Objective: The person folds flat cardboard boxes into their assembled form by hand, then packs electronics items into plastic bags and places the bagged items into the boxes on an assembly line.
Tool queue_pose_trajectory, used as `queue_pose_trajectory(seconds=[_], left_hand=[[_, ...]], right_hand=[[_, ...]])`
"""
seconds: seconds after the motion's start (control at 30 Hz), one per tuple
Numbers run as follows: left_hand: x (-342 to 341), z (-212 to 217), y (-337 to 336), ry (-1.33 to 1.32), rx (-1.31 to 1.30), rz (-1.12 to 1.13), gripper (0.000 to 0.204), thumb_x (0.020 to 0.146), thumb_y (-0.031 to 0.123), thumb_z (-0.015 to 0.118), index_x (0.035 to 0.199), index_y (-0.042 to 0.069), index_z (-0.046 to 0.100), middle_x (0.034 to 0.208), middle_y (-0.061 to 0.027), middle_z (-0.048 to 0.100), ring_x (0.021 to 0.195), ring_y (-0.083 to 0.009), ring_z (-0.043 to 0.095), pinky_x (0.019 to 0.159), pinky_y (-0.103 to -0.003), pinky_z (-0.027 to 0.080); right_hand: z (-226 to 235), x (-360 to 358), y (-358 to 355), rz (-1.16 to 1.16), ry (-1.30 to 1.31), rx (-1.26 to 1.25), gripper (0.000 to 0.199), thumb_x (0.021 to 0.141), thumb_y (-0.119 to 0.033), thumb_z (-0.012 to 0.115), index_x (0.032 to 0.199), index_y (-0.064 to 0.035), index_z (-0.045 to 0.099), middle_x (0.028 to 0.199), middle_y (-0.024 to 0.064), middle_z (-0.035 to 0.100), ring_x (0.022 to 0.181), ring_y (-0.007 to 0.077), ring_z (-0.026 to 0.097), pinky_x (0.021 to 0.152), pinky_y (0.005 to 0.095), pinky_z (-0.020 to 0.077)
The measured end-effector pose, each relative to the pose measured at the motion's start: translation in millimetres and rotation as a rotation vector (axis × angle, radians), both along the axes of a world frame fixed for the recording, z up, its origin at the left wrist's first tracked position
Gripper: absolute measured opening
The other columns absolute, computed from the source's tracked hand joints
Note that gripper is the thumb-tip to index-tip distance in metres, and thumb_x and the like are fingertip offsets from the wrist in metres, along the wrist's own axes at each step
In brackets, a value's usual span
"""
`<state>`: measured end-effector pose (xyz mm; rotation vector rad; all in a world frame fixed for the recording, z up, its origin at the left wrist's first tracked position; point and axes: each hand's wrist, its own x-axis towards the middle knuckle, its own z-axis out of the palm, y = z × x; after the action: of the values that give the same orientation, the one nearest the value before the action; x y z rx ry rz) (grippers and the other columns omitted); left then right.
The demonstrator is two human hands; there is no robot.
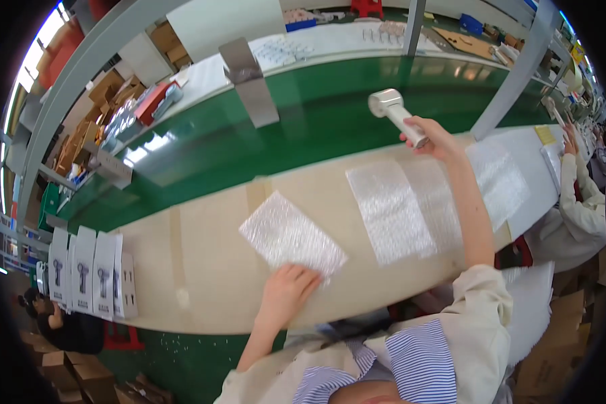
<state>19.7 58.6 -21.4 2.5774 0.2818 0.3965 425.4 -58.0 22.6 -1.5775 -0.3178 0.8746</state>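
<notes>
My right hand (431, 138) is raised over the far side of the table, fingers wrapped round the handle of a white hand-held device (396, 114). The device has a short round barrel head and a straight handle, like a small hair dryer or fan; its head points up and left. Low in the middle, my left hand (288, 293) has its fingers closed over the near edge of a bubble-wrap bag (293, 232), which lies slanted on the table; the thumb is hidden. Right of it, more bubble-wrap bags (388, 209) lie side by side, partly under my right forearm.
Several upright white boxes (104, 273) stand at the table's (209, 269) left end. Beyond the table runs a green conveyor belt (316, 118) with an open grey-white box (249, 84) on it. A grey post (518, 71) rises at the right, near a co-worker's sleeve (576, 182).
</notes>
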Motion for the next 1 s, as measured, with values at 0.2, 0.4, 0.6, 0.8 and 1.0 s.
queue_pose_trajectory(seconds=[0.2, 0.4, 0.6, 0.8, 1.0], left_hand=[[6.5, -13.7, -2.8, -0.075, -0.395, 0.202, 0.012, 0.080, 0.013, 0.066, 0.087, 0.004, 0.066, 0.071, -0.0083, 0.062, 0.070, -0.0222, 0.057, 0.063, -0.031, 0.047], [9.0, -35.4, -3.7, -0.149, -0.838, 0.376, 0.009, 0.084, 0.009, 0.062, 0.084, 0.000, 0.063, 0.071, -0.0095, 0.061, 0.070, -0.0189, 0.057, 0.062, -0.027, 0.044], [11.2, -14.5, -32.4, -0.424, -0.135, 0.159, 0.008, 0.081, 0.008, 0.064, 0.087, 0.003, 0.063, 0.086, -0.0078, 0.062, 0.079, -0.0203, 0.057, 0.070, -0.030, 0.044], [-3.7, -11.7, -48.6, -0.605, 0.088, 0.203, 0.027, 0.071, 0.004, 0.074, 0.094, 0.006, 0.061, 0.087, -0.0069, 0.057, 0.087, -0.0260, 0.055, 0.078, -0.038, 0.044], [-14.8, -45.7, -34.8, -0.594, -0.028, 0.011, 0.040, 0.063, 0.006, 0.081, 0.098, 0.007, 0.061, 0.102, -0.0120, 0.054, 0.088, -0.0264, 0.055, 0.073, -0.036, 0.046]], right_hand=[[-21.7, -236.1, -66.1, -0.002, 0.056, 0.329, 0.046, 0.083, -0.011, 0.059, 0.120, 0.0010, 0.034, 0.085, 0.0185, 0.060, 0.053, 0.0190, 0.058, 0.040, 0.0284, 0.0462], [-85.3, -325.7, -95.5, 0.024, -0.818, 0.205, 0.050, 0.081, -0.012, 0.065, 0.124, -0.0030, 0.041, 0.097, 0.0147, 0.058, 0.080, 0.0228, 0.062, 0.063, 0.0313, 0.0495], [-54.4, -328.2, -102.4, 0.241, -0.934, -0.257, 0.044, 0.082, -0.015, 0.065, 0.120, 0.0002, 0.049, 0.104, 0.0159, 0.058, 0.091, 0.0275, 0.060, 0.080, 0.0322, 0.0471], [-83.9, -317.8, -100.8, 0.041, -0.648, 0.235, 0.044, 0.086, -0.018, 0.063, 0.124, -0.0042, 0.045, 0.100, 0.0129, 0.059, 0.081, 0.0228, 0.061, 0.068, 0.0326, 0.0487], [-66.9, -319.7, -115.0, 0.057, 0.331, 0.317, 0.046, 0.088, -0.017, 0.061, 0.128, -0.0067, 0.040, 0.093, 0.0090, 0.058, 0.066, 0.0106, 0.055, 0.054, 0.0260, 0.0451]])
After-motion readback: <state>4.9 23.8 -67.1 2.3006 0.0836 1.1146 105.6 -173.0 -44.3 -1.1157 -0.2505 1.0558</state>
